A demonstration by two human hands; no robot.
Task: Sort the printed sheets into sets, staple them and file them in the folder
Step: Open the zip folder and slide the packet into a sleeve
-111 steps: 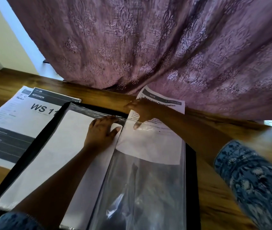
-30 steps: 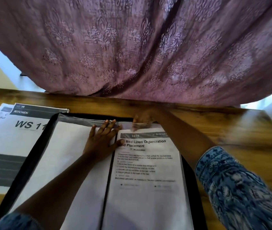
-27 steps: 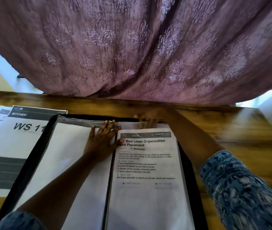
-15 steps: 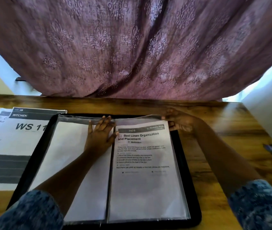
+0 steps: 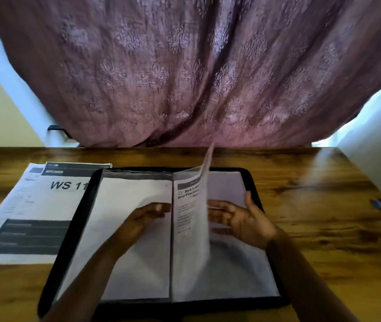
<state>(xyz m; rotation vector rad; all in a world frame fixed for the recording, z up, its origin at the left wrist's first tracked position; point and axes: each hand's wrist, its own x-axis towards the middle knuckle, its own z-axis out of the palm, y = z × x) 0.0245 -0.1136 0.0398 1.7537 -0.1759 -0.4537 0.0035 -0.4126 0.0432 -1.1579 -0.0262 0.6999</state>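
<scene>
Open folder [image 5: 78, 217] at near edge of table [image 5: 324, 205]; R hand [image 5: 243, 219], fingers straight, backs upright sleeved sheet [image 5: 190, 217]; L hand [image 5: 143, 219], fingers relaxed, on left page [image 5: 126, 263].

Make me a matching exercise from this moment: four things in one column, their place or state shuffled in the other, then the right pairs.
Things
1. Bed Linen sheet
2. WS 11 sheets
3. left hand
4. right hand

Places or states
A. lying flat on the table, left of the folder
B. open, fingers spread, just right of the raised page
C. standing up on edge over the folder's spine
D. over the folder's left page

Pairs: 1-C, 2-A, 3-D, 4-B
</scene>
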